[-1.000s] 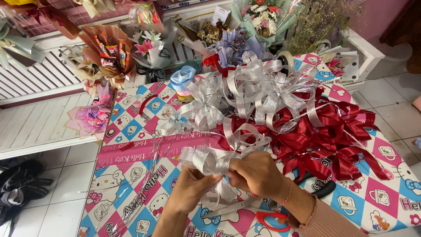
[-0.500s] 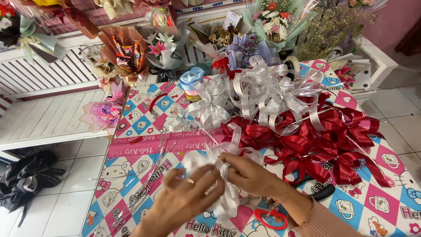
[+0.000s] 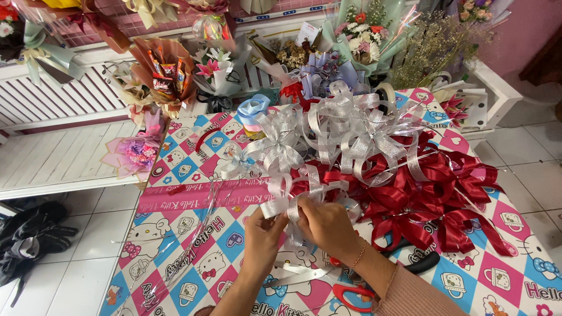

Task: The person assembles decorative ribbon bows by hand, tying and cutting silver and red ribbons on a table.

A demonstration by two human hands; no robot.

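— Two hands on one silver ribbon bow, just above the red-handled scissors. My left hand has its fingers pinched on a loop; my right hand has its fingers closed round the knot.

— How should I handle it?

— I'd keep the centre pinched and fan the loops evenly. It's glossy, stiff and springy. Beyond the scissors, satin red bows, then curly silver ones, on the patterned counter.

Flower shop: wrapped bouquets, ribbon bows.
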